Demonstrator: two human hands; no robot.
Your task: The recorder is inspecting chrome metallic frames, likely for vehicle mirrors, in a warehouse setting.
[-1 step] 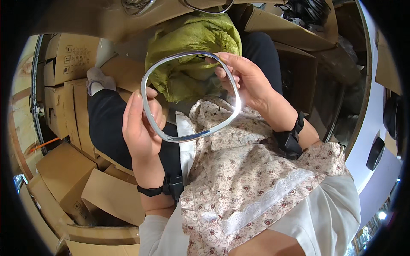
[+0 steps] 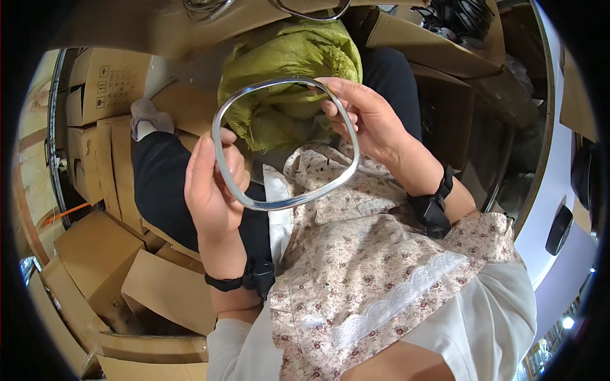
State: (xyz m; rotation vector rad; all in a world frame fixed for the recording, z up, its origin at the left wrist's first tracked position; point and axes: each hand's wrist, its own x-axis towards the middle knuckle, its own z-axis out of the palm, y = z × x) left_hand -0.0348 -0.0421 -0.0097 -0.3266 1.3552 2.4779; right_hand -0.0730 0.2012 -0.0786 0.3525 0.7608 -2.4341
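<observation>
A shiny chrome ring (image 2: 273,205), shaped like a rounded triangle, is held up above my lap. My left hand (image 2: 214,187) pinches its left side between the thumb and curled fingers. The upper right of the ring is gripped by my right hand (image 2: 373,122), thumb along the top edge and fingers bent behind. Through the ring's opening I see a crumpled yellow-green woven sack (image 2: 289,54) and part of my floral apron (image 2: 356,267). Some fingertips are hidden behind the rim.
Cardboard boxes (image 2: 95,247) are stacked on the left. Above the sack is a cardboard surface (image 2: 146,32) with more metal rings (image 2: 206,7) on it. An open box (image 2: 432,41) at the upper right holds dark parts. A white panel (image 2: 537,235) stands at the right.
The bright glare on the ring's right side has faded, with the ring very slightly tilted. Both hands keep the same grip.
</observation>
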